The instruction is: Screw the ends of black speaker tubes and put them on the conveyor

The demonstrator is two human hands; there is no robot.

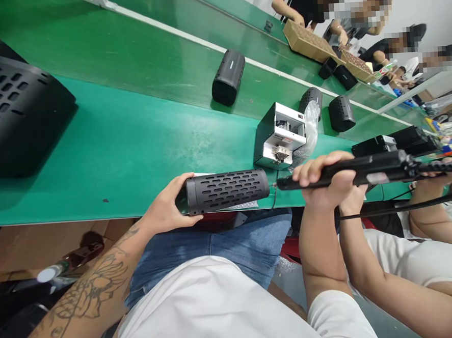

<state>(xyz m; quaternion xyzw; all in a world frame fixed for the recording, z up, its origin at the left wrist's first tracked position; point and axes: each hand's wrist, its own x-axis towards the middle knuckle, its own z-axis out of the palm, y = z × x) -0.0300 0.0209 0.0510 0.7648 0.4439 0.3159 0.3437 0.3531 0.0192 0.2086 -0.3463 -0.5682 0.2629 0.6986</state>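
My left hand (170, 207) grips the end of a black speaker housing (231, 190) with slotted holes. Thumb and fingers sit on its opposite sides, and the housing lies on its side at the table's near edge. In my right hand (328, 178) is a black electric screwdriver (367, 169), held level with its cord running off to the right. The screwdriver's tip points left at the housing's far end, with a small gap appearing between them. Just beyond stands a black and silver screw feeder (281, 137).
More black speaker housings stand on the green bench (163, 137): a large one (11, 110) at left, another (228, 77) at the back, several to the right. A clear plastic bag (309, 125) touches the feeder. A co-worker's arm (369, 262) is close at right; other people work behind.
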